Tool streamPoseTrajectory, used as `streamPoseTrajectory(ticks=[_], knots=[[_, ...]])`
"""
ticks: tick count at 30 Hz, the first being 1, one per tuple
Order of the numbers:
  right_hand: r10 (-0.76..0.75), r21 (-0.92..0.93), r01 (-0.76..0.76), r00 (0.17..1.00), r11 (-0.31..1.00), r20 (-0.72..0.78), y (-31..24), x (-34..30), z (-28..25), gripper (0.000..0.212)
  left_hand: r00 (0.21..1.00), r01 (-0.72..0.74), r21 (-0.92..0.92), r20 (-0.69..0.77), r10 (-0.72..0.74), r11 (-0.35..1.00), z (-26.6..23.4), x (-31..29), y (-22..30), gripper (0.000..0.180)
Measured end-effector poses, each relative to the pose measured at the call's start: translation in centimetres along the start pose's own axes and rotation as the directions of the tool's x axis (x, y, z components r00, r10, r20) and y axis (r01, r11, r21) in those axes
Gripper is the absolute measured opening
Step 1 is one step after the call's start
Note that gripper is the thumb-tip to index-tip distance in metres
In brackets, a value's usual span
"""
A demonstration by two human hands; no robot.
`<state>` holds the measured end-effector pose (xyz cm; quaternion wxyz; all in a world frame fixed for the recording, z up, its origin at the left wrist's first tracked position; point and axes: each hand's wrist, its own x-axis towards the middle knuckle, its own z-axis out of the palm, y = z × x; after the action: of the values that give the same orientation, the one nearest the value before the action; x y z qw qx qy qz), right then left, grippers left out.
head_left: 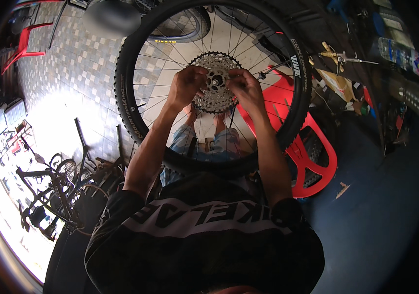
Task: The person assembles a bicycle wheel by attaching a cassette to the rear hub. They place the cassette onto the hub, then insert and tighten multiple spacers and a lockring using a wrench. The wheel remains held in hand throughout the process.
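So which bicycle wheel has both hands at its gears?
The large wheel directly before the person: the left hand and right hand are at its silver cassette. The yellow-marked wheel seen through its spokes has neither.

Bright light [67, 120] whitens the tiled floor [84, 61] at left.

A red chair [280, 92] sits right, dark bicycle parts [58, 186] lower left.

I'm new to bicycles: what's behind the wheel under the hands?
Through the wheel show patterned shorts, lower legs, pale floor, another tyre and part of a red chair. The cassette, left hand and right hand cover whatever lies behind them.
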<state>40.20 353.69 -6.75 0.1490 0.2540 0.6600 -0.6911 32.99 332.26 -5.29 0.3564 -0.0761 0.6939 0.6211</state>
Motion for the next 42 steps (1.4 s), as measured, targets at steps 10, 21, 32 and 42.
streamPoseTrajectory(ticks=[10, 21, 32, 42], knots=[[-0.091, -0.242, 0.08, 0.995, 0.967, -0.034, 1.7, 0.1, 0.5, 0.036, 0.999, -0.013, 0.134, -0.048, 0.02, 0.991, -0.4, 0.1, -1.3, 0.027], [-0.075, -0.338, 0.053, 0.996, 0.94, -0.052, 0.2, -0.1, 0.8, 0.035, 0.998, -0.011, 0.179, -0.059, 0.022, 0.984, -0.4, -0.1, -1.3, 0.03], [-0.142, -0.35, 0.124, 0.99, 0.928, -0.025, 0.4, 1.3, 0.6, 0.033, 0.997, 0.062, 0.093, -0.041, -0.058, 0.994, 0.1, -0.5, -0.9, 0.034], [-0.038, -0.352, 0.032, 0.999, 0.935, -0.01, 0.2, 0.8, 0.4, 0.036, 0.993, 0.1, -0.096, -0.049, -0.105, 0.99, 0.4, -1.1, -1.6, 0.03]])
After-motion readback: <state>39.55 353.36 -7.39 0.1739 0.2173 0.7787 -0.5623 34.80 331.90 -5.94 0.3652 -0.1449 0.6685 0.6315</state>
